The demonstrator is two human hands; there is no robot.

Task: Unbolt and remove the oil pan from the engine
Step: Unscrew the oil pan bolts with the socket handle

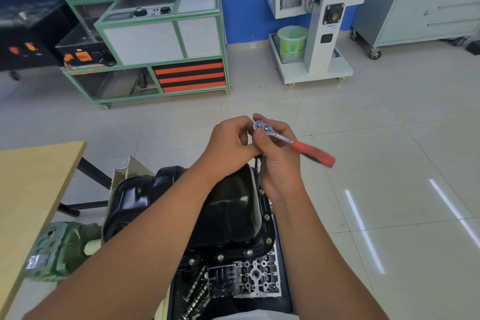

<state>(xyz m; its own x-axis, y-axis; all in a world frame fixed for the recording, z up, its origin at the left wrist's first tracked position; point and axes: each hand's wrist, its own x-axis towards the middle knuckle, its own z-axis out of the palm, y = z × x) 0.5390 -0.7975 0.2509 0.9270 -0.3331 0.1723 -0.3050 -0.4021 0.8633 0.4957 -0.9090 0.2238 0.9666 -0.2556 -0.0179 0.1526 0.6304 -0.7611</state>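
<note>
A glossy black oil pan (231, 205) sits on top of the upturned engine (249, 278), with bolts along its near and right flange. Above its far right corner I hold a ratchet wrench (288, 139) with a red handle pointing right. My right hand (275, 153) grips the ratchet at its chrome head, thumb on the head. My left hand (231, 145) is curled against the head from the left, fingers pinching at it. A dark extension drops below the hands toward the flange.
A wooden table (33, 189) stands at the left, a green machine part (59, 247) below it. A green-framed cabinet (155, 34), a white stand (317, 34) with a bucket and a grey drawer cart (428, 2) line the far wall. Tiled floor lies to the right.
</note>
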